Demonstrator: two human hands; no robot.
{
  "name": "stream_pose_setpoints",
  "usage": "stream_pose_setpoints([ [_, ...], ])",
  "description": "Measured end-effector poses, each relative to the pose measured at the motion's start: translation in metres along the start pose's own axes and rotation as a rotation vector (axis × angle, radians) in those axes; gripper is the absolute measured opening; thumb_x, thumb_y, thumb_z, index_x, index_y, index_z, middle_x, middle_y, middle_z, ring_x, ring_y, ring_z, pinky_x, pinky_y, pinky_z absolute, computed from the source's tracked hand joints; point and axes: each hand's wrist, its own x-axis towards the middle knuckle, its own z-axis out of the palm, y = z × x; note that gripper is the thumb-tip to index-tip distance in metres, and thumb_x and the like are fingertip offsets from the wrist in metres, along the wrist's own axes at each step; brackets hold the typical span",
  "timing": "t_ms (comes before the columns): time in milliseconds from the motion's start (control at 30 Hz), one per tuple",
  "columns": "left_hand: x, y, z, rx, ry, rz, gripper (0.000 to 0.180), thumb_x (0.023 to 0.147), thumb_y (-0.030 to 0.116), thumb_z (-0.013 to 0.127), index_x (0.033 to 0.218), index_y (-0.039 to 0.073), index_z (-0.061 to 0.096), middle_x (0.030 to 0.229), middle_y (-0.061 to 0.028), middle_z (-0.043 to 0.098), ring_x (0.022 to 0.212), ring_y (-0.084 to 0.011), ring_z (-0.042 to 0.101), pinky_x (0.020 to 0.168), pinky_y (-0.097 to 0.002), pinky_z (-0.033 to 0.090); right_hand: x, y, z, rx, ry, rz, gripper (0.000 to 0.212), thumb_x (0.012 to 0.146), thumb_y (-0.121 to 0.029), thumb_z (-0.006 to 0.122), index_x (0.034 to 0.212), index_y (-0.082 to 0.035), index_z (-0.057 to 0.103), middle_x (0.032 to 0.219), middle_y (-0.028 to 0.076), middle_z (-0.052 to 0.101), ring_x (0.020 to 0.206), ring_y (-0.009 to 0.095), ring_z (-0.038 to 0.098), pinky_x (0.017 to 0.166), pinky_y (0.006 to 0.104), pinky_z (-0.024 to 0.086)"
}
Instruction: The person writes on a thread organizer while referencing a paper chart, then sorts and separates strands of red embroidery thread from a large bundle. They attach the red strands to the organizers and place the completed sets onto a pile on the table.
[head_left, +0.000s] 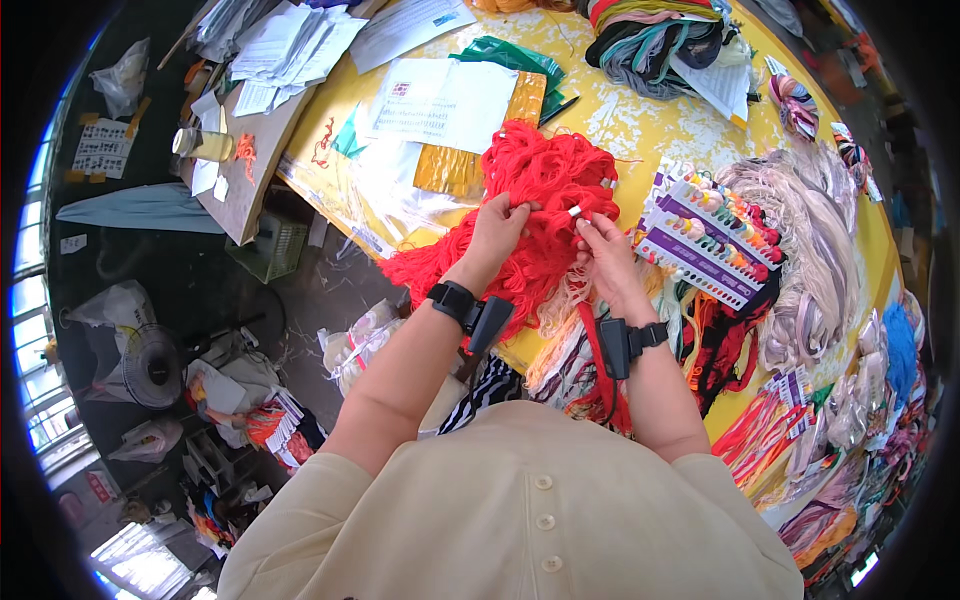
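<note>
A large heap of red thread skeins (pixel 548 165) lies in front of me and spills toward the left over the table edge. The fingers of my left hand (pixel 495 240) pinch red thread in the middle of the heap. At its right side, my right hand (pixel 607 258) is closed with thumb and forefinger on red thread, just below a small white paper band (pixel 575 211). Another pale band shows at the heap's right rim. Black straps with dark devices sit on both wrists.
Purple-and-white thread cards (pixel 705 235) lie to the right, beside pale lilac skeins (pixel 820 250). Multicoloured skeins (pixel 655 45) and printed sheets (pixel 430 100) are at the back of the yellow table (pixel 665 125). On the left are a wooden board (pixel 240 195) and a fan (pixel 152 365).
</note>
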Motion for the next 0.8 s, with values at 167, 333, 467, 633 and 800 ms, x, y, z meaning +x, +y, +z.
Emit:
stream_pose_setpoints([
  [167,-0.001,-0.007,0.015,0.112,-0.051,0.175,0.019,0.090,0.020,0.072,0.100,0.004,0.067,0.083,0.0017,0.066,0.070,-0.0047,0.055,0.060,-0.0234,0.043,0.001,0.006,0.004,-0.286,-0.020,-0.194,0.026,0.096,-0.014,0.063,0.120,-0.005,0.062,0.092,-0.002,0.064,0.076,0.004,0.057,0.063,0.0192,0.045],
  [333,0.008,-0.001,0.006,0.105,0.085,0.096,0.020,0.088,0.024,0.074,0.095,0.007,0.067,0.083,0.0011,0.066,0.067,-0.0049,0.054,0.057,-0.0236,0.041,-0.004,-0.006,0.000,-0.407,0.023,-0.260,0.031,0.096,-0.011,0.060,0.126,-0.001,0.059,0.101,0.003,0.069,0.081,0.006,0.061,0.067,0.0209,0.048],
  [467,0.001,0.015,-0.013,-0.280,-0.030,-0.187,0.021,0.091,0.029,0.071,0.097,0.009,0.066,0.083,0.0020,0.068,0.063,-0.0039,0.054,0.051,-0.0217,0.040,-0.014,-0.017,0.000,-0.254,0.054,-0.116,0.033,0.098,-0.009,0.058,0.130,-0.002,0.056,0.100,0.004,0.071,0.081,0.007,0.062,0.070,0.0218,0.049],
  [633,-0.039,0.048,0.006,-0.061,-0.285,-0.261,0.020,0.094,0.031,0.068,0.102,0.013,0.066,0.090,0.0053,0.069,0.062,-0.0003,0.050,0.054,-0.0174,0.039,-0.039,-0.031,0.025,-0.486,-0.041,-0.175,0.036,0.098,-0.010,0.057,0.134,-0.005,0.053,0.103,0.007,0.071,0.085,0.010,0.064,0.073,0.0242,0.051],
  [800,-0.077,0.087,-0.034,-0.221,-0.192,-0.053,0.025,0.097,0.028,0.064,0.112,0.008,0.066,0.091,0.0008,0.069,0.061,-0.0003,0.051,0.052,-0.0174,0.035,-0.018,-0.049,-0.006,-0.544,-0.044,-0.396,0.039,0.094,-0.009,0.061,0.132,-0.005,0.053,0.110,0.011,0.068,0.093,0.014,0.064,0.082,0.0279,0.052],
])
